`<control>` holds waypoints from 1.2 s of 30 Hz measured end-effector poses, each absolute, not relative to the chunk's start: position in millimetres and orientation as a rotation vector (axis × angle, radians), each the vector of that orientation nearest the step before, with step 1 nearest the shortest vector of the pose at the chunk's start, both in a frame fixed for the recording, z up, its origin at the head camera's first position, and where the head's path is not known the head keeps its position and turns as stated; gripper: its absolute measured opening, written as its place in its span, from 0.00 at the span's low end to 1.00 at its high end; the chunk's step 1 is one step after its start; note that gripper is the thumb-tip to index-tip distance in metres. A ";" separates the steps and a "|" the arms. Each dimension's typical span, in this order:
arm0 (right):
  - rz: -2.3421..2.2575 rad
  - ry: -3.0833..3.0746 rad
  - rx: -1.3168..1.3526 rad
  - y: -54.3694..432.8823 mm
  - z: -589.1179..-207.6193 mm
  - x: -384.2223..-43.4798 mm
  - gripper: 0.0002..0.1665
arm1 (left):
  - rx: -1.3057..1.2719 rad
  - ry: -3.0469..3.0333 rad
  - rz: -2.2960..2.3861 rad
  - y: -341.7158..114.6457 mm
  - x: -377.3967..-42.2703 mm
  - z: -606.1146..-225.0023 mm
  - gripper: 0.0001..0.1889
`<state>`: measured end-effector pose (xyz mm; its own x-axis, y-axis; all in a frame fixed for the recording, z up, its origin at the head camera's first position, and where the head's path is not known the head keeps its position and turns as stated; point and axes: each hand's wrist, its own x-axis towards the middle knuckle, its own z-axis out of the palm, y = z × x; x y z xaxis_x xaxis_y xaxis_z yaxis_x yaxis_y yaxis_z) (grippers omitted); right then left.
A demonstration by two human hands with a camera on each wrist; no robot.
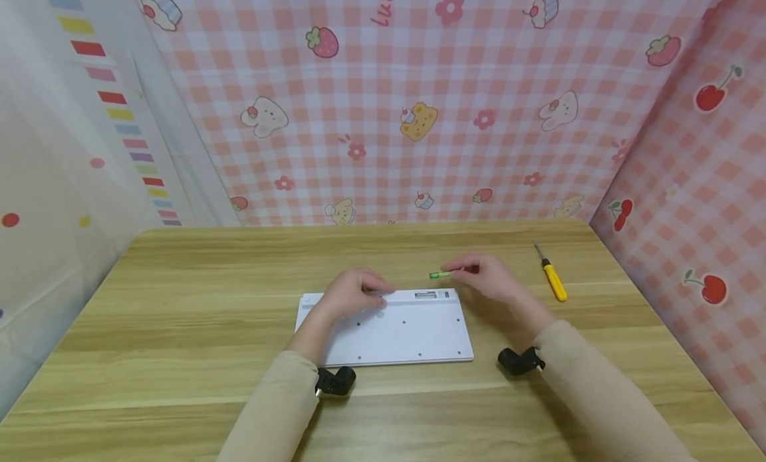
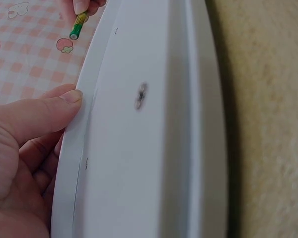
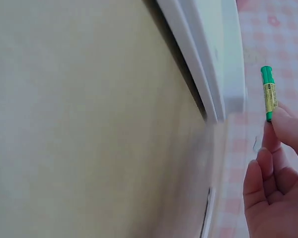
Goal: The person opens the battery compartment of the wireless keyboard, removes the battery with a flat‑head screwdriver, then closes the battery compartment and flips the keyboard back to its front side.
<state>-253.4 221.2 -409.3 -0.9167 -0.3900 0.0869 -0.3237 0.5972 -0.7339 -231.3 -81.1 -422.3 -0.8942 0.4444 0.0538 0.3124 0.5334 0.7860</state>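
A white keyboard [image 1: 395, 336] lies face down on the table, several dark screw points on its back. Along its far edge, the raised strip has an open battery compartment [image 1: 426, 295] near the right end; something greenish shows inside, too small to tell surely. My left hand [image 1: 353, 294] grips that far edge, thumb [image 2: 69, 99] on top and fingers curled beneath. Just beyond the compartment, my right hand [image 1: 487, 277] pinches a small green and yellow battery [image 3: 269, 94] by one end between thumb and fingers. The battery is apart from the keyboard.
To the right of my right hand lies a screwdriver [image 1: 554, 282] with a yellow handle, its tip pointing away. The wooden table [image 1: 179, 329] meets a pink checked cloth [image 1: 371, 183] at its back edge. A similar cloth hangs on the right.
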 end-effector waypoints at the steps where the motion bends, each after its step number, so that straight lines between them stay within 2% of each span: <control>1: -1.226 2.740 -0.576 222.3 -408.3 -257.3 0.12 | 0.651 2.612 1.297 -81.2 -231.3 -421.9 0.13; 6: -1.217 2.731 -0.459 223.0 -404.9 -274.6 0.13 | 0.651 2.606 1.304 -81.2 -231.2 -420.8 0.14; 13: -1.155 2.728 -0.490 215.4 -409.1 -285.7 0.12 | 0.652 2.610 1.305 -80.2 -231.7 -421.5 0.14; 23: -1.186 2.720 -0.519 206.5 -421.9 -291.6 0.09 | 0.648 2.601 1.310 -80.4 -232.4 -422.7 0.14; 36: -1.126 2.749 -0.457 202.8 -424.0 -289.3 0.09 | 0.626 2.606 1.295 -79.8 -230.5 -421.3 0.13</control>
